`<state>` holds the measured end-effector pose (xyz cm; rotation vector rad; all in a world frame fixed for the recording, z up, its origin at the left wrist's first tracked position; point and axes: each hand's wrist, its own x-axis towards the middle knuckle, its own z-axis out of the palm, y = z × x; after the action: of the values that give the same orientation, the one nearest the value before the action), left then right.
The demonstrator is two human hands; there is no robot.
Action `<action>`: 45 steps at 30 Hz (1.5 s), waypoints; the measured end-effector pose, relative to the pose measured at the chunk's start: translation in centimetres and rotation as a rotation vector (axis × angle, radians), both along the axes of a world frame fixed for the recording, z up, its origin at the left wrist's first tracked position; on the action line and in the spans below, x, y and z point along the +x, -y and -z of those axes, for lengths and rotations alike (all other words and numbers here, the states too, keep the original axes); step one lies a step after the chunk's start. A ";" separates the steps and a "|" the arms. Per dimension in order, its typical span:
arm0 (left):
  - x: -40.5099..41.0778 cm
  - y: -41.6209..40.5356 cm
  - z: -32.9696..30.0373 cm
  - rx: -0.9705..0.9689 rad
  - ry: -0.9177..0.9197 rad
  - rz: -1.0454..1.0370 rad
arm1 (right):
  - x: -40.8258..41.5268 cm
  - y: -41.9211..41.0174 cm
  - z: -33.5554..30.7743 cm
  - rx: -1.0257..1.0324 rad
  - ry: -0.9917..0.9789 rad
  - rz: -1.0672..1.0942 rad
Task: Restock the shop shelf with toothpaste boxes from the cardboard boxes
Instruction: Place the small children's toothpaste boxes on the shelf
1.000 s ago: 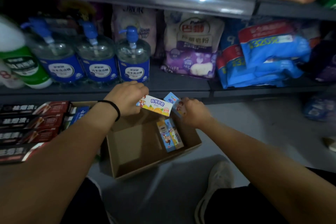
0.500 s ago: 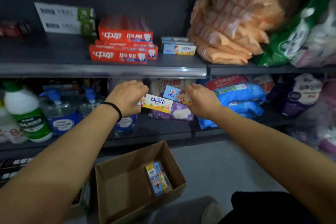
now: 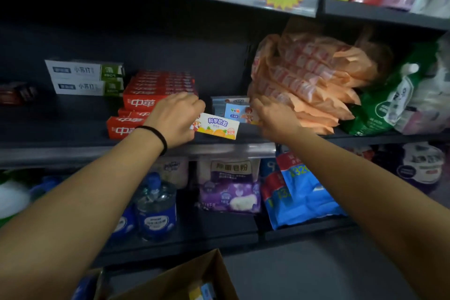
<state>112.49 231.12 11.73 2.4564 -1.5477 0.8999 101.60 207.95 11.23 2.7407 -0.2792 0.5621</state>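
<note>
Left hand [image 3: 174,120] clamps orange toothpaste box [image 3: 217,126]; right hand [image 3: 275,119] blurred, seemingly gripping blue box [image 3: 237,112].

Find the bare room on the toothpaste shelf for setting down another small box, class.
Bare shelf lies left of the red toothpaste boxes, before the white-green boxes. A narrow gap between red boxes and orange packets already holds small blue boxes; both the left hand and right hand crowd it.

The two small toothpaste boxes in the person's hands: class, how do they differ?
The left hand holds a white box printed with oranges; the right hand holds a blue box with a cartoon child. The white box is nearer the shelf edge; the blue box sits further in. Both are small, lengthwise, and gripped.
</note>
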 end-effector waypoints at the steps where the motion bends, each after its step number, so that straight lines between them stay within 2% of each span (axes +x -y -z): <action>1: 0.5 0.4 -0.2 -0.001 0.008 -0.005 | 0.8 0.6 0.3 -0.008 -0.015 -0.009; 17: 5.4 3.7 0.4 -0.005 0.011 -0.063 | 8.9 4.9 3.3 -0.015 -0.169 -0.041; 21: 5.4 4.0 0.6 -0.006 0.012 -0.071 | 9.0 5.8 3.2 -0.002 -0.190 -0.056; 35: 5.0 5.6 1.2 -0.014 0.080 -0.069 | 9.7 6.8 4.2 0.169 -0.042 -0.126; 45: 3.7 6.9 1.0 -0.029 0.006 -0.073 | 7.2 7.0 0.0 0.304 -0.131 -0.236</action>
<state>116.22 224.19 10.68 2.5073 -1.4451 0.9349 108.78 200.99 11.25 3.1145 -0.0076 0.4242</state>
